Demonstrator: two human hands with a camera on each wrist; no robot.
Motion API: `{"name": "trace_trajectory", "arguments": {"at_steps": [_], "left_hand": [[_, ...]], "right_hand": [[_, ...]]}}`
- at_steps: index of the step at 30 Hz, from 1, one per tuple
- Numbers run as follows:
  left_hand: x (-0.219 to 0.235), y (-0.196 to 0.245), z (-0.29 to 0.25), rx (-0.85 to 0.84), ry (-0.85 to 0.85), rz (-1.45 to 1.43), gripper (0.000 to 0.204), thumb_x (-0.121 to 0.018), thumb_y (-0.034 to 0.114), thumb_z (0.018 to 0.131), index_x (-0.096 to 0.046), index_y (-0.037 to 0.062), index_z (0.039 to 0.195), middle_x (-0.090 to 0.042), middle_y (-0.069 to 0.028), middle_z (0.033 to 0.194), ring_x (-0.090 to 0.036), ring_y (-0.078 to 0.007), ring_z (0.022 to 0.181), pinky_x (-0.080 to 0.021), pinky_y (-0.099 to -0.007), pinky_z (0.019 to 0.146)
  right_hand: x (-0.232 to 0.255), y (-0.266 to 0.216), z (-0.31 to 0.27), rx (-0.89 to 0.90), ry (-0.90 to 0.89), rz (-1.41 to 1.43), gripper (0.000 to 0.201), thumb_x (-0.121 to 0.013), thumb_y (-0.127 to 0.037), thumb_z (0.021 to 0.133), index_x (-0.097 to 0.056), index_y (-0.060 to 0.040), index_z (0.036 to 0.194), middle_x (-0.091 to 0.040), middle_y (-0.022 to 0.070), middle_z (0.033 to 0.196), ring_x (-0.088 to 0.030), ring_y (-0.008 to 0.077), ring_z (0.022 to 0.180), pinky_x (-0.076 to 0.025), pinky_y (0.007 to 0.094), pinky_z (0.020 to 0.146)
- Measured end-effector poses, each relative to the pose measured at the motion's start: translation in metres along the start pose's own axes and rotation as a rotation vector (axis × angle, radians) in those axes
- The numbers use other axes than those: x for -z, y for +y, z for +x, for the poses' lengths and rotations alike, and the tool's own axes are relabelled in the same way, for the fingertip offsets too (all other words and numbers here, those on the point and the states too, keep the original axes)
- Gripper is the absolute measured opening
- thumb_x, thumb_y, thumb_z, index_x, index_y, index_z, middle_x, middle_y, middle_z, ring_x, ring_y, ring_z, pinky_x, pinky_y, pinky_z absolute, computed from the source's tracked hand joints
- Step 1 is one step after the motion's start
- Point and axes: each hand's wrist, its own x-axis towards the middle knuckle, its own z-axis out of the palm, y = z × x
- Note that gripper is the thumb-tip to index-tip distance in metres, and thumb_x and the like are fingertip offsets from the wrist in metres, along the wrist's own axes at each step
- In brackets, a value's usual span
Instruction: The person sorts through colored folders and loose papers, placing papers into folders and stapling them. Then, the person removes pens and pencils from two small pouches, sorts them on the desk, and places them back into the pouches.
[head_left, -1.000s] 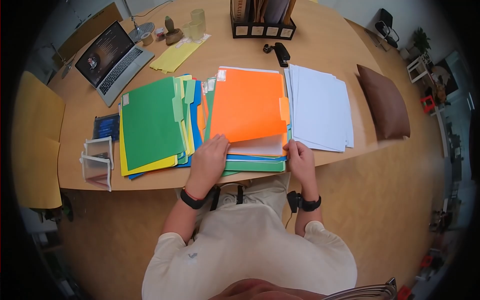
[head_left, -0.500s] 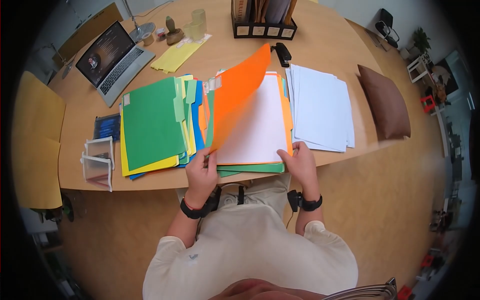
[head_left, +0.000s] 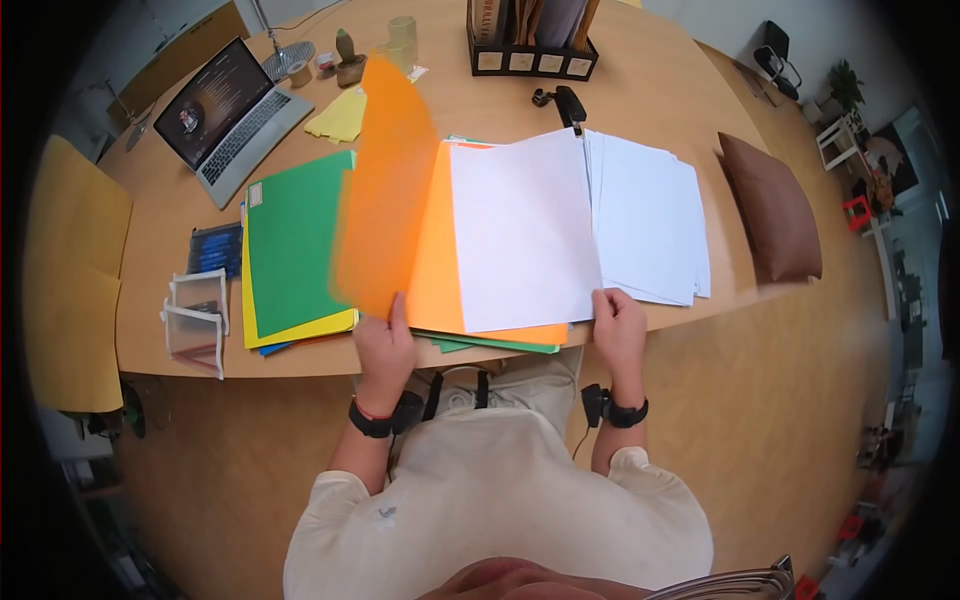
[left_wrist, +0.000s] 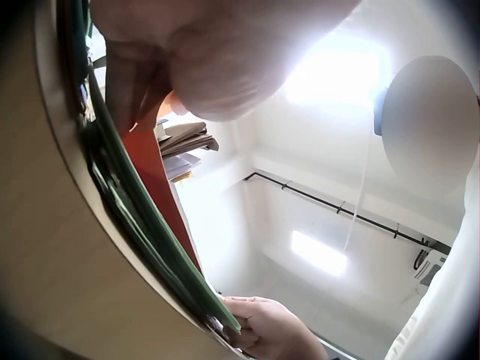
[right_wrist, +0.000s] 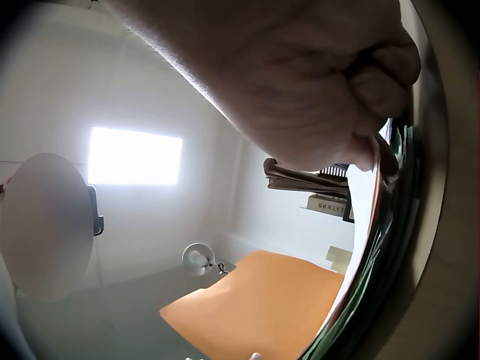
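Note:
An orange file folder (head_left: 442,265) lies opened on the near side of the table, on a pile whose green folder edges show below. My left hand (head_left: 385,352) pinches the bottom of its raised front cover, which leans left over the green folders (head_left: 295,250) and is blurred. On the folder's back panel lies a white paper sheet (head_left: 522,230), its right side past the folder toward the loose papers. My right hand (head_left: 620,338) grips the sheet's lower right corner between thumb and fingers. The right wrist view shows the raised orange cover (right_wrist: 262,307) beyond this hand.
White papers (head_left: 650,220) are stacked at the right, with a brown cushion (head_left: 770,205) past them. Behind stand a black file holder (head_left: 533,62) and a stapler-like black tool (head_left: 570,105). Farther left are a laptop (head_left: 235,125) and white-edged zip pouches (head_left: 195,340).
The orange cover has swung up and over to the left with my left hand. The white sheet, first under the cover, has shifted right with my right hand on its corner.

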Motion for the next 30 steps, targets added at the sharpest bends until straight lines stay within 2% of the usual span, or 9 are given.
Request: {"name": "trace_trajectory", "arguments": {"at_steps": [5,8,12,15,19,22,25,28,30], "left_hand": [[0.052,-0.012,0.027,-0.058,0.277,0.142,0.029,-0.056,-0.006,0.1,-0.07,-0.0036,0.125,-0.074,-0.0239,0.118,-0.07,-0.0451,0.102,-0.056,-0.042,0.095],[0.094,-0.05,0.035,-0.033,0.185,0.238,0.041,-0.051,-0.011,0.093,-0.068,-0.0019,0.128,-0.07,-0.019,0.133,-0.064,-0.0404,0.123,-0.048,-0.0417,0.112],[0.126,-0.084,0.027,0.097,0.045,0.543,0.053,-0.045,-0.016,0.086,-0.066,0.0013,0.131,-0.066,-0.0153,0.142,-0.049,-0.0375,0.142,-0.039,-0.0477,0.122],[0.132,-0.091,0.023,0.119,0.031,0.62,0.054,-0.046,-0.017,0.086,-0.065,0.0011,0.134,-0.064,-0.0156,0.145,-0.049,-0.0405,0.141,-0.039,-0.0491,0.122],[0.139,-0.092,0.019,0.203,-0.17,0.876,0.059,-0.049,-0.014,0.088,-0.059,0.0024,0.144,-0.054,-0.0181,0.157,-0.043,-0.0468,0.147,-0.036,-0.0524,0.124],[0.141,-0.073,0.019,0.233,-0.262,0.937,0.063,-0.053,-0.01,0.089,-0.054,0.0037,0.15,-0.046,-0.0207,0.163,-0.039,-0.0498,0.15,-0.034,-0.0543,0.125],[0.13,-0.049,0.022,0.096,-0.304,0.799,0.06,-0.062,-0.002,0.092,-0.053,0.0032,0.151,-0.043,-0.0224,0.165,-0.038,-0.0495,0.152,-0.034,-0.0544,0.125],[0.087,-0.023,0.033,-0.049,-0.329,0.503,0.054,-0.071,0.009,0.094,-0.058,0.0005,0.146,-0.049,-0.0228,0.161,-0.041,-0.0473,0.151,-0.036,-0.0527,0.124],[0.053,-0.012,0.032,-0.102,-0.352,0.38,0.051,-0.076,0.016,0.094,-0.062,-0.0009,0.14,-0.054,-0.0223,0.156,-0.045,-0.0448,0.148,-0.038,-0.0512,0.123]], "right_hand": [[0.027,0.027,0.022,-0.108,0.192,-0.049,0.031,-0.067,-0.025,0.103,-0.071,0.0049,0.095,-0.058,0.0095,0.066,-0.051,0.0178,0.06,-0.045,0.0357,0.061],[0.045,0.035,0.035,-0.143,0.327,-0.189,0.032,-0.064,-0.027,0.105,-0.07,0.0043,0.098,-0.061,0.0113,0.07,-0.056,0.0217,0.064,-0.047,0.0381,0.063],[0.055,0.06,0.051,-0.138,0.443,-0.357,0.032,-0.06,-0.027,0.106,-0.069,0.003,0.105,-0.067,0.0187,0.08,-0.066,0.0342,0.076,-0.053,0.0451,0.073],[0.064,0.068,0.058,-0.184,0.428,-0.451,0.031,-0.061,-0.027,0.105,-0.068,0.0019,0.113,-0.071,0.0223,0.088,-0.071,0.0405,0.086,-0.055,0.0487,0.079],[0.066,0.076,0.063,-0.18,0.476,-0.505,0.033,-0.065,-0.027,0.103,-0.067,-0.0004,0.122,-0.073,0.0221,0.1,-0.072,0.041,0.096,-0.055,0.0497,0.083],[0.051,0.054,0.054,-0.076,0.726,-0.563,0.033,-0.065,-0.023,0.103,-0.064,-0.0014,0.128,-0.069,0.0206,0.112,-0.068,0.0418,0.11,-0.055,0.0511,0.092],[0.046,0.034,0.043,0.021,0.671,-0.491,0.028,-0.069,-0.022,0.101,-0.067,-0.0012,0.12,-0.066,0.0172,0.103,-0.067,0.0381,0.104,-0.054,0.0492,0.09],[0.022,0.036,0.034,0.179,0.297,-0.235,0.021,-0.072,-0.021,0.099,-0.068,-0.0016,0.105,-0.064,0.0161,0.098,-0.067,0.0346,0.09,-0.055,0.0453,0.08],[-0.004,0.016,0.023,0.264,0.162,-0.118,0.021,-0.074,-0.021,0.098,-0.065,-0.0024,0.094,-0.062,0.0132,0.091,-0.064,0.0307,0.077,-0.053,0.042,0.069]]}}
